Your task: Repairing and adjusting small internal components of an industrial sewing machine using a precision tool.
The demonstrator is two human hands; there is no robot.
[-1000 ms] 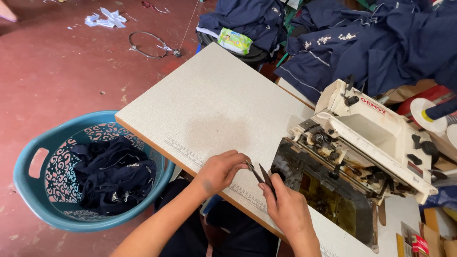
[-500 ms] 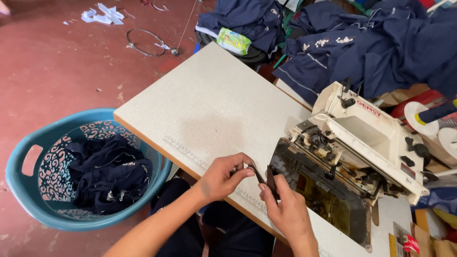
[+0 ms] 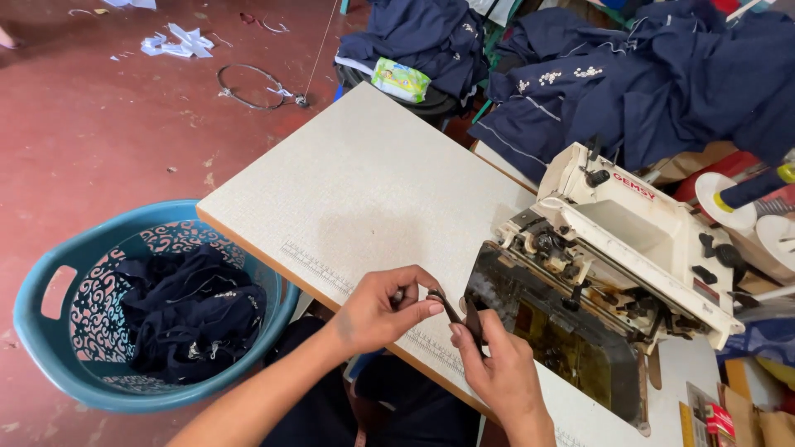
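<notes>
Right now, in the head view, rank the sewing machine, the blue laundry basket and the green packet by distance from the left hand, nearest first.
1. Sewing machine: just right of the left hand, tilted open on the table.
2. Blue laundry basket: on the floor to the left, holding dark garments.
3. Green packet: beyond the table's far corner, on navy fabric.

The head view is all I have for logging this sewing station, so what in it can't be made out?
- Small dark piece: pinched between left hand and right hand; fingers cover it, too small to identify.
- Sewing machine: needle area too small to make out.
- Blue basket: contents only a dark heap.
</notes>
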